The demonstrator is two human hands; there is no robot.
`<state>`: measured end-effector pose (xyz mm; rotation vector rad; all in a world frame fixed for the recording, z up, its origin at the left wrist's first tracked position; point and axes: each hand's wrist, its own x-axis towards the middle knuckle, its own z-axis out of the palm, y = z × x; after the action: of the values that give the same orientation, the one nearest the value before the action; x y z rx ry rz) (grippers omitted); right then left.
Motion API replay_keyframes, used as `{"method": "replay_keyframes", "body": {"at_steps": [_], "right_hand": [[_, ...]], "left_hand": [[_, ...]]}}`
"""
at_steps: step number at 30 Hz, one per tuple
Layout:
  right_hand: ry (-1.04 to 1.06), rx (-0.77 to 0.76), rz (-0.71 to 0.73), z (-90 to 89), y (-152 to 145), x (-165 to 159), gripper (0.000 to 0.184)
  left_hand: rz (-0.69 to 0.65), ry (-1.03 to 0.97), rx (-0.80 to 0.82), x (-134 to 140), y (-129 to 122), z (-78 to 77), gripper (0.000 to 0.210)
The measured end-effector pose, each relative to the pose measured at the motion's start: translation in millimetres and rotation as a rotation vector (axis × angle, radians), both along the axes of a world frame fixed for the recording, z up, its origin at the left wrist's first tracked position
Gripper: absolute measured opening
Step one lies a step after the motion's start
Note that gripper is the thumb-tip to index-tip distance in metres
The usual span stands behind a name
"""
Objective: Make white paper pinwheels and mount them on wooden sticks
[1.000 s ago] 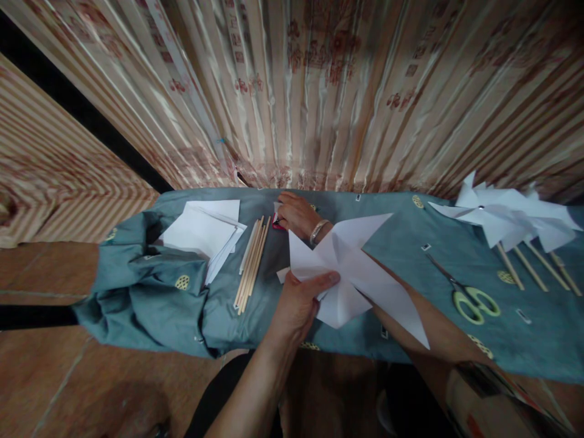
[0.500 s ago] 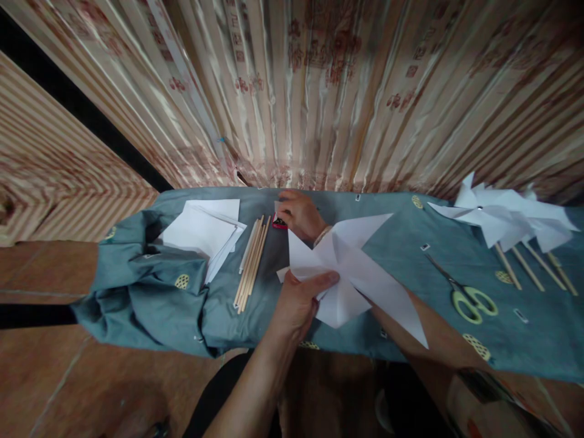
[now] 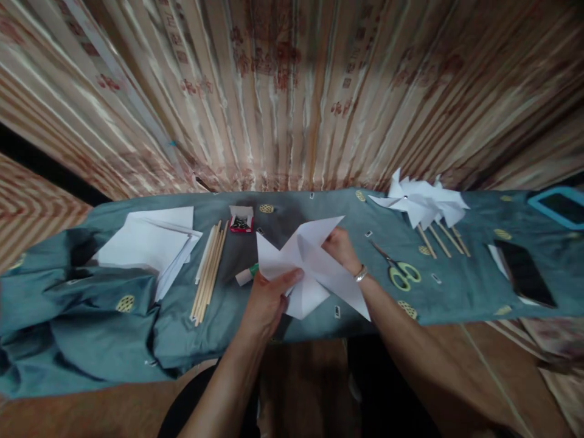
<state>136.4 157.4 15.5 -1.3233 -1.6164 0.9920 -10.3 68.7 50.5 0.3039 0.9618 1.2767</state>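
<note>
A white paper pinwheel with folded blades is held over the cloth. My left hand grips it from the lower left, thumb pressed on the folded centre. Behind its right blade is my right hand, with curled fingers partly hidden by the paper; what they hold cannot be made out. A small red and white box with little dark metal pieces inside stands open beyond the pinwheel. Beside my left hand lies a white and green tube, partly covered.
Wooden sticks and white paper sheets lie on the left. To the right are green-handled scissors, several finished pinwheels on sticks, a dark phone and a blue-framed object. A curtain hangs behind the cloth-covered table.
My right hand has left the small box and come back to the right side of the pinwheel. The left hand keeps its hold. The view has turned to the right.
</note>
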Motion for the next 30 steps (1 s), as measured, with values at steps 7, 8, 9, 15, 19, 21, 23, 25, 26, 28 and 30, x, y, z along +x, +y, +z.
{"method": "replay_keyframes", "body": {"at_steps": [7,8,9,15,19,21,23,25,26,28,30], "right_hand": [[-0.106,-0.013,-0.064,-6.6,-52.2,44.4,0.009],[-0.148,0.006,-0.055,-4.8,-57.3,47.8,0.009],[-0.2,0.03,-0.037,-2.5,-61.5,50.5,0.012],[-0.481,0.132,0.083,8.7,-74.7,60.9,0.024],[-0.726,0.121,0.103,5.9,-78.6,67.5,0.026],[-0.78,0.109,0.064,3.3,-79.2,70.9,0.027],[-0.812,0.102,0.039,1.6,-79.4,74.0,0.026],[-0.835,0.097,0.034,1.3,-79.8,76.3,0.024],[-0.845,0.095,0.035,1.6,-80.1,77.0,0.024],[-0.864,0.091,0.04,2.2,-80.8,77.9,0.023],[-0.879,0.088,0.046,2.7,-81.6,77.9,0.022]], "left_hand": [[0.024,0.109,-0.01,14.5,1.5,-5.7,0.042],[0.025,0.126,-0.015,16.4,1.2,-5.9,0.042],[0.025,0.143,-0.019,18.2,0.8,-5.9,0.042],[0.062,0.249,-0.01,25.9,-1.9,-7.7,0.035],[0.082,0.329,-0.004,27.3,-4.5,-11.4,0.032],[0.075,0.344,0.001,26.7,-6.6,-13.7,0.03],[0.06,0.352,0.0,25.3,-9.2,-16.3,0.029],[0.047,0.371,-0.015,23.5,-11.7,-19.0,0.029],[0.043,0.388,-0.03,22.5,-12.6,-20.2,0.028],[0.045,0.423,-0.052,20.6,-13.4,-21.6,0.028],[0.051,0.448,-0.039,19.2,-12.9,-21.2,0.03]]}}
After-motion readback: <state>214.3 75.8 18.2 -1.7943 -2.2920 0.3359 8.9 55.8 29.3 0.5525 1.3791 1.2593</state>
